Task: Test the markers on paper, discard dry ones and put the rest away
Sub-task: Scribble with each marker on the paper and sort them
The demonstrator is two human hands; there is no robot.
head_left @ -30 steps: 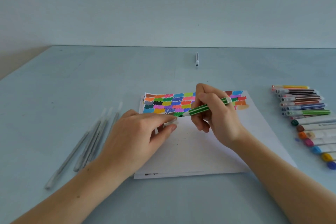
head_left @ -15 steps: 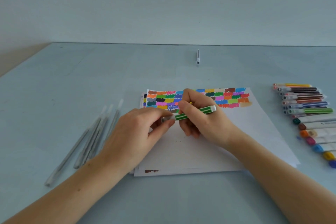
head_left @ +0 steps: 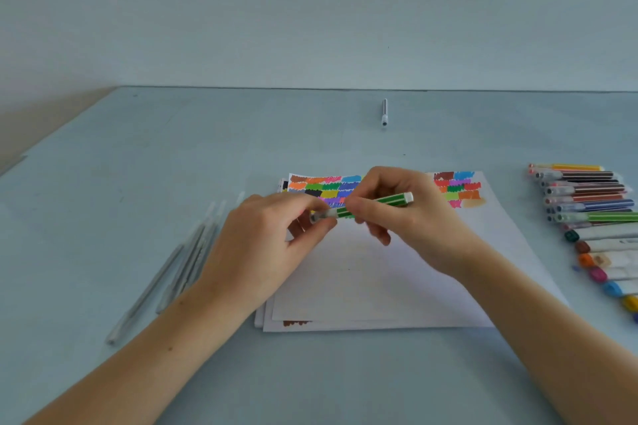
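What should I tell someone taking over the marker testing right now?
Left hand pinches the clear cap on the green marker's tip; right hand grips its barrel, above the paper.
Done: many colour swatches fill the paper's top.
Row of markers lies right, pale sticks left, one marker far back.
Left: finish capping the green, put it away, test any untested ones.

Two hands (head_left: 262, 245) held one green marker (head_left: 373, 205). Right of that grip lay about fourteen markers (head_left: 587, 207); left, roughly four grey pens (head_left: 179, 266); beyond, one pen (head_left: 384, 113).
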